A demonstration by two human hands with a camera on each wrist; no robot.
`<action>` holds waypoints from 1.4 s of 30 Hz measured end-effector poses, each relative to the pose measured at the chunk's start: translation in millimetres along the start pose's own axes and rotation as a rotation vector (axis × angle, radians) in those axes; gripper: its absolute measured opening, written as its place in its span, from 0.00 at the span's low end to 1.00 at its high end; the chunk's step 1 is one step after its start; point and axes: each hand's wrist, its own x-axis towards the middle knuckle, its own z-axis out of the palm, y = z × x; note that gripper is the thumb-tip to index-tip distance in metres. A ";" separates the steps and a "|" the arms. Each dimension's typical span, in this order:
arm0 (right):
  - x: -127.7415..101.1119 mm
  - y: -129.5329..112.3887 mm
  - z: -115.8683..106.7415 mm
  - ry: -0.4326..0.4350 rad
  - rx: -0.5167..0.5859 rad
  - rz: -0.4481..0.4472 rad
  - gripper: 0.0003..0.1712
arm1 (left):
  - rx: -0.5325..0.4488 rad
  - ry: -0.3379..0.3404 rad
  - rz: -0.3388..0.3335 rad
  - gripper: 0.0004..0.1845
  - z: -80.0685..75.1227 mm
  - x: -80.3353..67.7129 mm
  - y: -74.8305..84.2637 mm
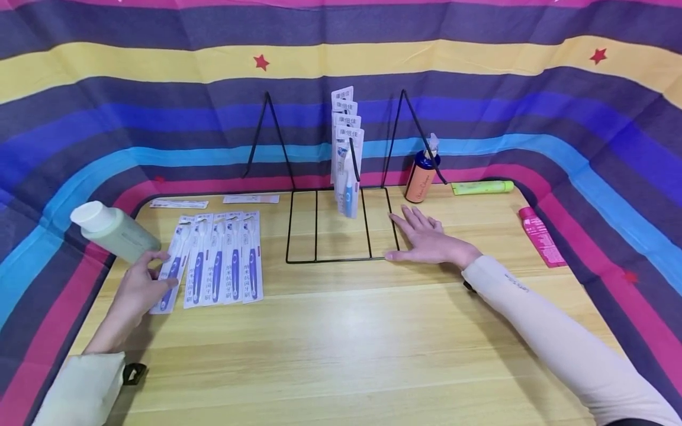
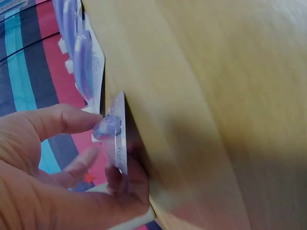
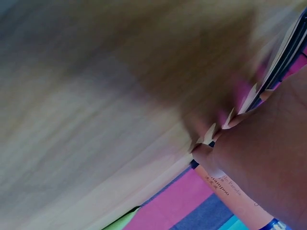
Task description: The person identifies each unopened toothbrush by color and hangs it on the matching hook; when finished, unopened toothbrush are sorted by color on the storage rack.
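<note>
Your left hand (image 1: 138, 289) pinches the leftmost packaged toothbrush (image 1: 176, 264) between thumb and fingers, with four more packets (image 1: 215, 260) just to its right and the pale green bottle (image 1: 126, 238) just beyond it. Your right hand (image 1: 426, 241) lies with fingers spread at the wire rack (image 1: 316, 225)'s right end. Pinch firmly without crushing the blister, raise the card clear of its neighbours, and steady the rack lightly.
</note>
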 end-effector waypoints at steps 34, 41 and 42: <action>-1.8 0.9 3.1 0.013 -0.004 -0.007 0.65 | -0.807 0.219 0.806 0.21 30.3 -33.2 79.9; -1.4 2.0 3.5 0.018 -0.008 -0.013 0.65 | -0.789 0.226 0.944 0.20 44.6 -49.0 99.9; -1.2 2.3 3.6 0.016 -0.010 -0.011 0.65 | -0.782 0.225 0.954 0.19 46.6 -50.5 102.3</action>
